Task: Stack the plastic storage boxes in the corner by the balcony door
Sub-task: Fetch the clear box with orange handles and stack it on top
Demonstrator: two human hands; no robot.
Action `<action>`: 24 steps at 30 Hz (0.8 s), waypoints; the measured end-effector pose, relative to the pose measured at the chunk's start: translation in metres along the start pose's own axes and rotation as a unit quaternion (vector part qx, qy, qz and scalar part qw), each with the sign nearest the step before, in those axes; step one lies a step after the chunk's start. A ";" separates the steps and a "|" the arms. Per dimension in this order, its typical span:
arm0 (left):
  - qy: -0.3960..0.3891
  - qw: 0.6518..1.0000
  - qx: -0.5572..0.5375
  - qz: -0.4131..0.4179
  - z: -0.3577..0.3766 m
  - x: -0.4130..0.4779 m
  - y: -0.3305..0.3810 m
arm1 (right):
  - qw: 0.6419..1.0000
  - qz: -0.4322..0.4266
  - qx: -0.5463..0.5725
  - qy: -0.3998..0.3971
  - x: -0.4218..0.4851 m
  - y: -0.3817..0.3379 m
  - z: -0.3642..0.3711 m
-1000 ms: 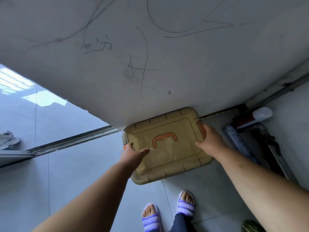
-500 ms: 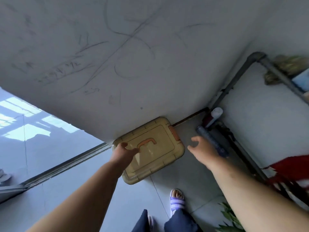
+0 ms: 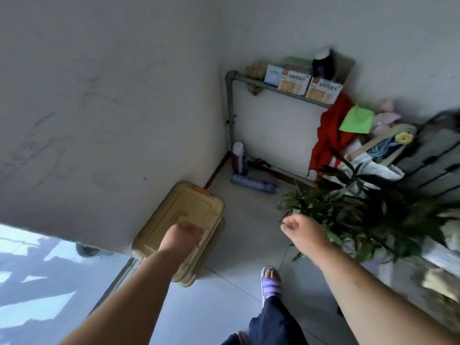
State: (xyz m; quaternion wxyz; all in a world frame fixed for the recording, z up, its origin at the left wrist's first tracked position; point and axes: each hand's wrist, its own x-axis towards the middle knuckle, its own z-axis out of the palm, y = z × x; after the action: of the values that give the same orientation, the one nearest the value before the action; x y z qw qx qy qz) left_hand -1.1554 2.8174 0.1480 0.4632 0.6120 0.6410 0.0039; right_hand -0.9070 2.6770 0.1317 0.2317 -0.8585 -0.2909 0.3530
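The left hand (image 3: 183,236) curls over the near end of the storage box (image 3: 189,207) (pressing or hovering, I cannot tell), probably to steady it. The right hand (image 3: 302,231) hangs loosely curled, its grip empty. The box sits against the wall (image 3: 99,120), right of the balcony door (image 3: 37,282).

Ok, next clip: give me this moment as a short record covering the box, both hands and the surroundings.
storage box: tan, lidded, on the floor against the wall, beside the glass door
left hand: over the box top, fingers curled; contact unclear
right hand: in the air, loosely curled, holding nothing
nearby: potted plant to the right; bottles in the far corner
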 end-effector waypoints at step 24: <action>-0.304 0.865 0.270 0.293 0.403 -0.354 0.108 | 0.897 0.298 0.196 0.260 -0.420 0.423 -0.168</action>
State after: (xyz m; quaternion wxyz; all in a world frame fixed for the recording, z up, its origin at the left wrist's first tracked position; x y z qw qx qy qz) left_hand -0.8927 2.3396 0.1886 0.4290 0.8440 0.2351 -0.2201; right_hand -0.8848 2.0599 0.1830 0.3467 -0.9033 0.1241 0.2199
